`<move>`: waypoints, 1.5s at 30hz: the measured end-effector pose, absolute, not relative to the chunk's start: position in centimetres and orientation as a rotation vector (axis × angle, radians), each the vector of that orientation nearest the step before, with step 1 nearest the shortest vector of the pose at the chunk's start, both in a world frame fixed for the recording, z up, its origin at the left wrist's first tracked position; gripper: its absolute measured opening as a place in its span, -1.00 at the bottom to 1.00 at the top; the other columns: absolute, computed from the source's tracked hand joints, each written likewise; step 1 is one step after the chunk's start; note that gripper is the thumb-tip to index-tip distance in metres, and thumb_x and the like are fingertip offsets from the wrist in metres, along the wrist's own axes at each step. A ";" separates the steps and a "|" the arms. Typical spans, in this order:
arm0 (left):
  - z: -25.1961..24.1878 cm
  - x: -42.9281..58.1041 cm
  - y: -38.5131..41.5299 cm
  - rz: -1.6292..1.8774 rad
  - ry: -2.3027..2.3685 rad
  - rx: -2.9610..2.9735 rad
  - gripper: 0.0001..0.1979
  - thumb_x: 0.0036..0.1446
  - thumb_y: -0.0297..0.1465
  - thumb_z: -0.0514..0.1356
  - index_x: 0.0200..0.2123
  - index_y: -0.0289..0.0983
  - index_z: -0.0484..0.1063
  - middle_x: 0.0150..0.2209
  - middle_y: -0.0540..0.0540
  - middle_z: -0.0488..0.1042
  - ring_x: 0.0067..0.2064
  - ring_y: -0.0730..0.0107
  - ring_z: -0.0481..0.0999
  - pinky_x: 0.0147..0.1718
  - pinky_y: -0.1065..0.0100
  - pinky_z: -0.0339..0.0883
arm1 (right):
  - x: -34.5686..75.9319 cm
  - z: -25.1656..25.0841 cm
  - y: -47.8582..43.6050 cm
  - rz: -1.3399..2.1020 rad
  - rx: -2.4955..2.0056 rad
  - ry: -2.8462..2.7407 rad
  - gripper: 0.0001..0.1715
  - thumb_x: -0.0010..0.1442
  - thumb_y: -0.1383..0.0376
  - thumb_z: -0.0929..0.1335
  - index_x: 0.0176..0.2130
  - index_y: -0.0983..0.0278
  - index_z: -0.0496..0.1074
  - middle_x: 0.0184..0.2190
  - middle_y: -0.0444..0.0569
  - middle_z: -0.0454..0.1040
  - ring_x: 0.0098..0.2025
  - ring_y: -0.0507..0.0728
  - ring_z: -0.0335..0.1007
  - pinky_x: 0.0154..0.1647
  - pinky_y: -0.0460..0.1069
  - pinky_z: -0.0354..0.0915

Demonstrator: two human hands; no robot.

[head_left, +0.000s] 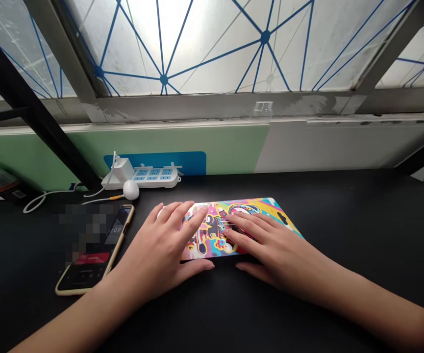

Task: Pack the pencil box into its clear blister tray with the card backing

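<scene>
Black surface (359, 314), running back to wall (230, 147). Left hand (171, 235) open, fingers loosely spread over left end of colourful printed pack (213, 240), thumb off near edge. Right hand (280, 245) open too, fingers slightly parted over right part, thumb apart; nothing pinched. Pack flat between both, probably so for steadying from either side. Phone (92, 269) beside left forearm, probably set aside within reach. Farther back, white power strip (156, 179) by wall, likely keeping cords out of way. Window (212, 49) beyond.
</scene>
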State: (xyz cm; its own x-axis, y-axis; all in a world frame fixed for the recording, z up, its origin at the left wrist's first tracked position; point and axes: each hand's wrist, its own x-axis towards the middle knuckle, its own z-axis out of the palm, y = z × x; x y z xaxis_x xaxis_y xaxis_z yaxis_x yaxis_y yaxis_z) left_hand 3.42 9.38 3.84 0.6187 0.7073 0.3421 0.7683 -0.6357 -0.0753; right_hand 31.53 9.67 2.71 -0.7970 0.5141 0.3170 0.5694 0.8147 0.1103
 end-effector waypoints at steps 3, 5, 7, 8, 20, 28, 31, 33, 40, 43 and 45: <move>3.4 3.3 9.8 -0.347 -1.370 -2.688 -0.07 0.24 0.17 0.11 0.47 -0.20 -0.06 0.44 -0.36 0.10 0.42 -0.25 0.13 0.25 -0.30 0.12 | 31.5 2.4 9.8 -0.252 -0.822 -2.780 -0.31 0.34 0.14 0.39 0.35 0.30 0.25 0.36 0.19 0.29 0.35 0.43 0.24 0.27 0.37 0.30; 3.1 3.2 10.1 -0.274 -1.486 -2.737 -0.05 0.25 0.20 0.06 0.49 -0.19 -0.13 0.47 -0.33 0.03 0.47 -0.22 0.02 0.29 -0.30 0.06 | 31.5 2.3 9.9 -0.235 -0.822 -2.803 -0.25 0.34 0.10 0.39 0.38 0.28 0.20 0.38 0.16 0.25 0.38 0.42 0.20 0.29 0.37 0.28; 3.0 3.1 10.2 -0.223 -1.568 -2.772 -0.04 0.24 0.22 0.04 0.50 -0.18 -0.14 0.48 -0.28 0.02 0.48 -0.19 -0.03 0.32 -0.30 0.02 | 31.7 2.2 10.1 -0.217 -0.815 -2.823 -0.19 0.32 0.05 0.40 0.40 0.27 0.17 0.40 0.13 0.22 0.40 0.40 0.16 0.30 0.37 0.27; 3.0 3.1 10.3 -0.214 -1.592 -2.778 -0.04 0.24 0.23 0.02 0.50 -0.17 -0.14 0.48 -0.26 0.01 0.48 -0.18 -0.04 0.32 -0.30 0.00 | 31.8 2.3 10.2 -0.206 -0.812 -2.830 -0.17 0.32 0.03 0.40 0.41 0.26 0.16 0.41 0.12 0.21 0.41 0.40 0.14 0.30 0.37 0.26; 3.6 3.2 10.1 -0.190 -1.656 -2.759 -0.04 0.24 0.24 0.01 0.48 -0.24 -0.04 0.48 -0.32 0.00 0.48 -0.20 -0.02 0.29 -0.34 0.02 | 33.2 2.8 10.8 -0.010 -0.823 -2.844 -0.05 0.27 -0.13 0.39 0.45 0.08 0.06 0.40 0.04 0.21 0.42 0.35 0.11 0.34 0.32 0.23; 3.7 3.2 10.1 -0.145 -1.675 -2.766 0.00 0.22 0.27 -0.02 0.48 -0.26 -0.06 0.49 -0.32 -0.03 0.48 -0.20 -0.04 0.30 -0.35 -0.01 | 37.0 4.6 11.3 -0.032 -0.934 -2.875 -0.09 0.17 -0.22 0.41 0.37 0.01 0.26 0.30 0.00 0.38 0.29 0.41 0.34 0.14 0.33 0.41; 3.8 3.3 10.0 -0.105 -1.679 -2.765 -0.03 0.23 0.27 -0.03 0.47 -0.25 -0.01 0.49 -0.33 -0.06 0.48 -0.23 -0.06 0.30 -0.38 -0.04 | 38.2 5.0 11.8 -0.053 -0.968 -2.816 -0.30 0.18 -0.18 0.43 0.20 0.04 0.47 0.13 0.00 0.57 0.17 0.39 0.49 0.10 0.31 0.43; 3.7 3.2 10.0 -0.104 -1.657 -2.755 -0.06 0.24 0.26 -0.03 0.46 -0.24 0.03 0.49 -0.35 -0.05 0.48 -0.26 -0.06 0.29 -0.40 -0.03 | 38.0 5.0 12.0 -0.078 -1.005 -2.763 -0.42 0.19 -0.14 0.44 0.09 0.07 0.55 0.01 -0.01 0.65 0.09 0.36 0.56 0.17 0.33 0.37; 3.2 3.1 9.8 -0.214 -1.434 -2.719 -0.19 0.31 0.14 0.04 0.41 -0.26 0.16 0.44 -0.40 0.11 0.46 -0.29 -0.01 0.28 -0.36 0.04 | 32.5 3.1 10.8 -0.164 -0.916 -2.762 -0.07 0.19 -0.19 0.42 0.33 0.24 0.30 0.34 0.23 0.31 0.34 0.47 0.26 0.25 0.44 0.25; 3.0 3.3 9.6 -0.261 -1.363 -2.777 -0.20 0.33 0.06 0.11 0.45 -0.26 0.06 0.44 -0.41 0.11 0.45 -0.25 0.04 0.28 -0.25 0.15 | 31.2 2.4 10.2 -0.166 -0.920 -2.820 0.04 0.18 -0.18 0.43 0.41 0.26 0.17 0.41 0.24 0.18 0.42 0.51 0.07 0.28 0.46 0.20; 2.9 3.5 9.6 -0.277 -1.325 -2.811 -0.18 0.32 0.04 0.15 0.46 -0.26 0.02 0.44 -0.41 0.09 0.45 -0.26 0.05 0.29 -0.22 0.17 | 31.1 2.1 10.1 -0.176 -0.935 -2.807 0.00 0.20 -0.15 0.43 0.41 0.22 0.16 0.42 0.23 0.15 0.43 0.49 0.05 0.30 0.45 0.17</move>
State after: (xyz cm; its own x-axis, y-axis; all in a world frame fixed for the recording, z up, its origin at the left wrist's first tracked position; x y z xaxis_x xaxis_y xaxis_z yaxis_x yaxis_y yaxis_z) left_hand 3.50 9.57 2.91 0.6234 0.7633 0.1692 0.7672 -0.6390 0.0561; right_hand 31.08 10.06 2.13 -0.7869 0.5823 0.2044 0.6032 0.7956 0.0556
